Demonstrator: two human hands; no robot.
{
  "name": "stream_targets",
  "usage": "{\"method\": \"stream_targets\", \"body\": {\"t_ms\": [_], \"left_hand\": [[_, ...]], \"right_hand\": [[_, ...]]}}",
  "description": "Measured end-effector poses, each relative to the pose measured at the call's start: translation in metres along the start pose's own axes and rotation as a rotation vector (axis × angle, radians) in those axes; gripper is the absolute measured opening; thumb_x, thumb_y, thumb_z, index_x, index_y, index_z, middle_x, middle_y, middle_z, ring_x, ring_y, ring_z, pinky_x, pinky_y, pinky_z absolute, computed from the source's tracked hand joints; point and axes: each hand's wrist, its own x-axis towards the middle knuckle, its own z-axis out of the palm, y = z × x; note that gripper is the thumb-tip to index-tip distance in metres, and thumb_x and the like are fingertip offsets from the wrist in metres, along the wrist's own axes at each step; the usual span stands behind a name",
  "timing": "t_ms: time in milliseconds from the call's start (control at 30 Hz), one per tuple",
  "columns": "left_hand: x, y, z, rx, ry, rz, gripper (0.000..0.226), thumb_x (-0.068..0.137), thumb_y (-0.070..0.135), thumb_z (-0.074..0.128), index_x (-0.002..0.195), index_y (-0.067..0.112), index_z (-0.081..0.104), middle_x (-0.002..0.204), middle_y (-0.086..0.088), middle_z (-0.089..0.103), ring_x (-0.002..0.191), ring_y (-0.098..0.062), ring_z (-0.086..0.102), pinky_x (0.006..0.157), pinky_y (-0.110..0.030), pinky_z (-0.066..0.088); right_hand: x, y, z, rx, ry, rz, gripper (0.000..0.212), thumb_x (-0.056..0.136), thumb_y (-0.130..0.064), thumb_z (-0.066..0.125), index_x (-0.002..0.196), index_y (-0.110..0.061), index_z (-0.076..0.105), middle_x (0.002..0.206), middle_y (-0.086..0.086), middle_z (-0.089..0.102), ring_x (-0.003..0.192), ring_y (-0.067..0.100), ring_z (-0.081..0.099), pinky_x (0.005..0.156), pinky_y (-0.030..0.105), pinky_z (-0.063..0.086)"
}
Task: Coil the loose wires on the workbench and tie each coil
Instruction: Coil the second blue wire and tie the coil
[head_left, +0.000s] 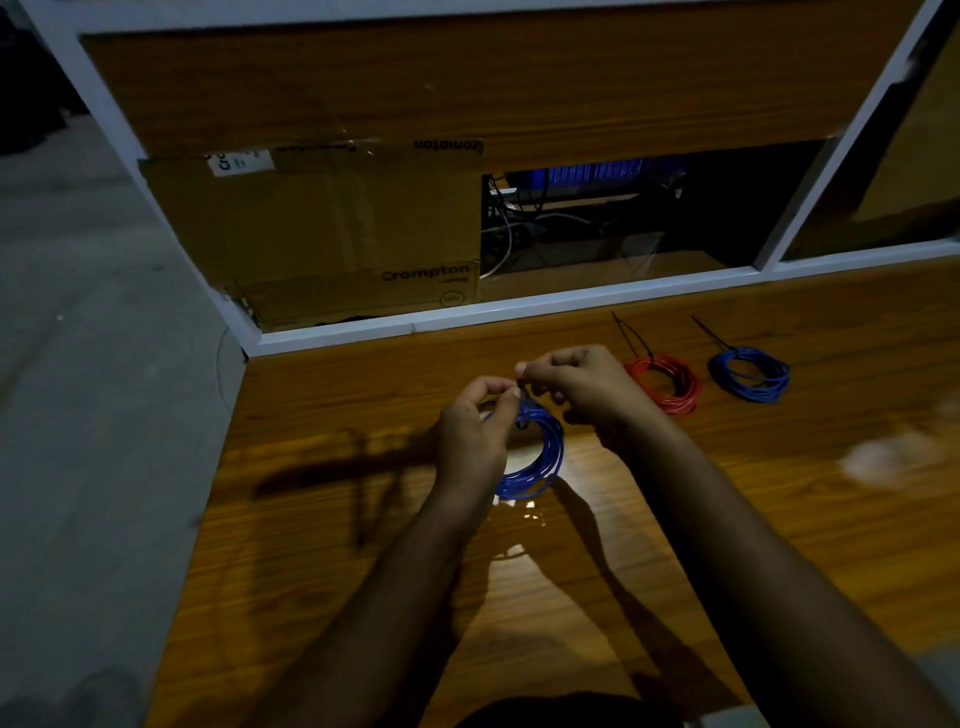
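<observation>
Dim light. Both hands meet at centre frame, above the wooden workbench (675, 545). Left hand (475, 431) has fingers curled, thumb and forefinger pinching the top of a blue wire coil (540, 457), which hangs below the fingers. Right hand (582, 387) pinches something thin at the same spot on the coil; what it is, too small to tell. Right of the hands, flat on the bench: a red coil (667, 382) and, further right, a second blue coil (750, 374), each with a black tie sticking out. Upper left, a cardboard box (322, 228) marked "Crompton".
</observation>
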Motion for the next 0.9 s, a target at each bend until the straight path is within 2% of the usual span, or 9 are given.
{"method": "stream_targets", "body": {"t_ms": [100,200,267,400,500,600,700,767,900], "left_hand": [[0.0,0.003,-0.001,0.011,-0.011,0.015,0.011,0.1,0.023,0.054,0.098,0.023,0.064,0.079,0.0,0.066,0.052,-0.002,0.047,0.049,-0.018,0.034],[-0.001,0.006,-0.003,0.008,-0.004,0.014,0.011,0.101,0.02,0.053,0.098,0.02,0.064,0.067,0.007,0.059,0.045,0.0,0.046,0.043,-0.011,0.032],[-0.002,0.007,-0.004,-0.007,-0.013,-0.009,0.012,0.101,0.019,0.052,0.097,0.022,0.063,0.06,0.012,0.052,0.044,0.0,0.045,0.042,-0.01,0.031],[-0.004,0.007,-0.003,-0.043,-0.083,-0.062,0.012,0.103,0.02,0.049,0.099,0.022,0.06,0.05,0.013,0.045,0.04,-0.001,0.038,0.04,-0.014,0.028],[-0.004,0.007,-0.002,-0.159,-0.088,-0.147,0.017,0.105,0.023,0.043,0.099,0.016,0.058,0.05,0.008,0.031,0.04,-0.008,0.025,0.039,-0.02,0.019],[-0.004,0.009,0.001,-0.169,-0.082,-0.188,0.021,0.105,0.026,0.042,0.099,0.014,0.058,0.052,0.005,0.027,0.041,-0.009,0.022,0.041,-0.021,0.017],[-0.006,0.009,0.001,-0.13,-0.081,-0.235,0.019,0.105,0.027,0.044,0.101,0.016,0.06,0.051,0.006,0.03,0.043,-0.01,0.024,0.043,-0.024,0.018],[-0.003,0.007,0.001,-0.113,-0.042,-0.287,0.017,0.105,0.026,0.045,0.097,0.023,0.06,0.05,0.009,0.033,0.043,-0.01,0.026,0.044,-0.025,0.02],[0.01,-0.006,0.004,-0.018,0.068,-0.271,0.019,0.105,0.027,0.045,0.094,0.025,0.06,0.055,0.008,0.04,0.045,-0.01,0.031,0.046,-0.025,0.024]], "right_hand": [[0.012,-0.003,-0.007,0.024,-0.165,0.108,0.023,0.092,-0.034,0.066,0.087,-0.011,0.068,0.079,0.001,0.057,0.064,0.011,0.049,0.058,0.026,0.038],[0.018,-0.004,-0.009,0.038,-0.291,0.15,0.023,0.095,-0.033,0.062,0.078,-0.017,0.063,0.067,-0.002,0.051,0.06,0.012,0.047,0.059,0.028,0.038],[0.02,-0.008,-0.007,0.02,-0.253,0.136,0.018,0.096,-0.028,0.061,0.082,-0.017,0.065,0.071,-0.003,0.055,0.065,0.011,0.05,0.061,0.027,0.04],[0.031,-0.012,-0.006,-0.036,-0.021,0.074,0.01,0.096,-0.024,0.062,0.089,-0.017,0.066,0.089,-0.002,0.06,0.081,0.009,0.052,0.065,0.027,0.04],[0.04,-0.013,-0.006,-0.037,0.029,0.021,0.013,0.097,-0.024,0.061,0.086,-0.017,0.063,0.086,-0.002,0.06,0.079,0.01,0.053,0.066,0.027,0.044],[0.044,-0.017,-0.003,0.032,-0.013,0.012,0.012,0.102,-0.022,0.053,0.095,-0.015,0.06,0.095,0.006,0.061,0.092,0.021,0.065,0.068,0.034,0.056],[0.04,-0.028,0.003,0.166,-0.079,-0.009,0.012,0.104,-0.018,0.048,0.099,-0.011,0.055,0.094,0.01,0.063,0.077,0.02,0.074,0.057,0.028,0.057],[0.038,-0.033,0.007,0.13,-0.049,-0.068,0.011,0.103,-0.017,0.049,0.097,-0.011,0.055,0.092,0.013,0.064,0.07,0.019,0.074,0.058,0.029,0.057],[0.035,-0.035,0.013,0.068,0.009,-0.166,0.013,0.101,-0.017,0.052,0.096,-0.008,0.059,0.082,0.013,0.066,0.066,0.018,0.073,0.06,0.03,0.058]]}}
